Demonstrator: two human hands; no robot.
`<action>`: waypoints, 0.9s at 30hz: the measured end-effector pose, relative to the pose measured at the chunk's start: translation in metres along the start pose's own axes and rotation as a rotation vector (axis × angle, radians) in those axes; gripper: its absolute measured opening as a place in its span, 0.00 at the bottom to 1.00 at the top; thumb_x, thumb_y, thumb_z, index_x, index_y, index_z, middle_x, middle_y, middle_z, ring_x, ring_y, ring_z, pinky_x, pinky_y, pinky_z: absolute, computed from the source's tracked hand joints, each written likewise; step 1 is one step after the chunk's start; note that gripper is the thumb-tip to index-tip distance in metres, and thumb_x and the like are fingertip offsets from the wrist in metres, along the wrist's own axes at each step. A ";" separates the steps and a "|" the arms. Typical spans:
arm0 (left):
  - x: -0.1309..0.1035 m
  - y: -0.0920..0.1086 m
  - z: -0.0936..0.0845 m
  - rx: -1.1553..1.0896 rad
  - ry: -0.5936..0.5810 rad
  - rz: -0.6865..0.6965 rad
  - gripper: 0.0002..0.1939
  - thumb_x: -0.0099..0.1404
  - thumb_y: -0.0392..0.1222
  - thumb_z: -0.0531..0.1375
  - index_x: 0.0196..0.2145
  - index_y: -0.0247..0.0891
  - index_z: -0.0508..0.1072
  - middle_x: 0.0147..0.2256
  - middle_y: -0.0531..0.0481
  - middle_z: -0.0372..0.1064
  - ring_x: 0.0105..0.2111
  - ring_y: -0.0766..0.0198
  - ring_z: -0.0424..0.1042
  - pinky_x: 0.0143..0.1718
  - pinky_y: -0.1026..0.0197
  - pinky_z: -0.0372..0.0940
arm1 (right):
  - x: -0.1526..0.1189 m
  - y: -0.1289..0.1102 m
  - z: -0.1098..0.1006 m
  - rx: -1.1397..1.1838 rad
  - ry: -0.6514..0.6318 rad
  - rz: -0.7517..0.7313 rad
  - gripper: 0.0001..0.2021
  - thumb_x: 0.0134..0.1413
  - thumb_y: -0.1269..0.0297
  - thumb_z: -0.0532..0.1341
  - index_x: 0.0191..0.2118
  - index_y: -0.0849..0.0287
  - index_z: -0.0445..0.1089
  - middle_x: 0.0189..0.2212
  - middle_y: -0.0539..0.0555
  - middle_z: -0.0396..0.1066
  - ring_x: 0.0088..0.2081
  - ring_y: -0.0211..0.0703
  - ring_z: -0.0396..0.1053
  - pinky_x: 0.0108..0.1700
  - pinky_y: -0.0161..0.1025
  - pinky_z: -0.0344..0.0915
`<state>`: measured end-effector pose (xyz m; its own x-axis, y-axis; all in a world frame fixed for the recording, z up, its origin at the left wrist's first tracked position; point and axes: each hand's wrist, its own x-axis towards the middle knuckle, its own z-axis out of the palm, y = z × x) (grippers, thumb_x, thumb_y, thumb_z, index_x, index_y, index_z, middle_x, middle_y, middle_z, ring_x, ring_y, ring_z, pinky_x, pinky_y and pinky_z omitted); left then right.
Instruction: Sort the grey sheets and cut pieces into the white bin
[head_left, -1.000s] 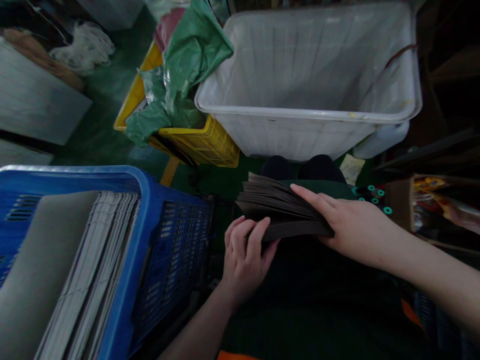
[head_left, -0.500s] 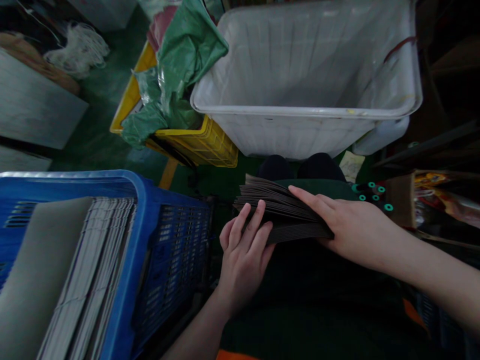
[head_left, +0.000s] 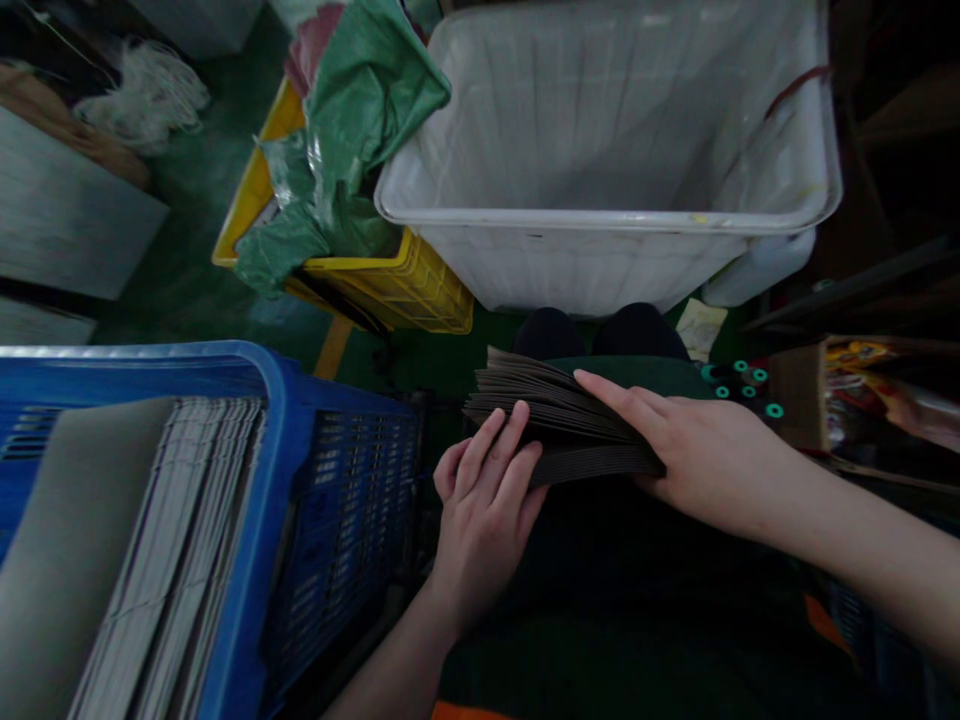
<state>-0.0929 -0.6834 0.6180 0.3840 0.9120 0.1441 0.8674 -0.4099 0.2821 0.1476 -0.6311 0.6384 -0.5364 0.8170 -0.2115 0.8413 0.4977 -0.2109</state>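
A stack of thin dark sheets [head_left: 559,397], like card or stiff paper, is held above my lap. Its left end is fanned, with a gap between the upper leaves and a tighter lower bundle. My right hand [head_left: 694,450] grips the right end, index finger stretched along the top and thumb side underneath. At the left end, my left hand [head_left: 484,505] has its fingers bent against the fanned edges and takes hold of the lower bundle. The left thumb is partly hidden.
To the left, a blue crate [head_left: 277,400] holds bundled pale sheets [head_left: 161,530]. Ahead are a large white tub [head_left: 600,250] and a yellow crate [head_left: 431,285] with green bags [head_left: 367,100]. On the right lie dark rolls with teal ends [head_left: 750,390] and a cardboard box [head_left: 799,400].
The view has shifted very slightly. Both hands and the stack keep nearly the same pose.
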 end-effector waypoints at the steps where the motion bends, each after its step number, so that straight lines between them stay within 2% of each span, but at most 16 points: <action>1: 0.000 0.000 0.000 0.000 -0.001 0.000 0.15 0.66 0.39 0.59 0.51 0.41 0.69 0.63 0.47 0.56 0.63 0.53 0.55 0.58 0.47 0.50 | 0.000 0.000 0.000 -0.001 0.000 0.000 0.49 0.50 0.63 0.60 0.69 0.48 0.27 0.49 0.55 0.70 0.34 0.46 0.73 0.31 0.38 0.64; 7: 0.000 0.000 0.000 -0.013 0.017 -0.004 0.14 0.67 0.38 0.58 0.50 0.41 0.69 0.63 0.48 0.57 0.62 0.55 0.56 0.60 0.48 0.51 | 0.001 0.000 -0.001 -0.004 -0.005 -0.007 0.49 0.50 0.63 0.61 0.69 0.46 0.27 0.49 0.53 0.70 0.33 0.45 0.72 0.30 0.37 0.63; 18: 0.001 -0.001 0.001 -0.044 0.018 -0.020 0.14 0.66 0.38 0.59 0.50 0.40 0.70 0.61 0.46 0.60 0.62 0.55 0.56 0.63 0.47 0.50 | -0.001 0.001 -0.002 -0.127 0.001 -0.074 0.49 0.50 0.62 0.62 0.67 0.33 0.28 0.47 0.51 0.67 0.28 0.40 0.69 0.24 0.33 0.53; 27: -0.002 -0.003 0.003 -0.049 0.014 -0.008 0.15 0.67 0.37 0.58 0.52 0.40 0.70 0.60 0.45 0.61 0.62 0.55 0.57 0.64 0.46 0.49 | -0.004 0.002 0.000 -0.182 -0.013 -0.097 0.45 0.53 0.61 0.60 0.67 0.31 0.29 0.43 0.52 0.65 0.27 0.38 0.68 0.24 0.31 0.49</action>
<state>-0.0953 -0.6843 0.6142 0.3719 0.9152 0.1552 0.8538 -0.4029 0.3297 0.1514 -0.6336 0.6384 -0.6150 0.7598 -0.2109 0.7835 0.6189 -0.0552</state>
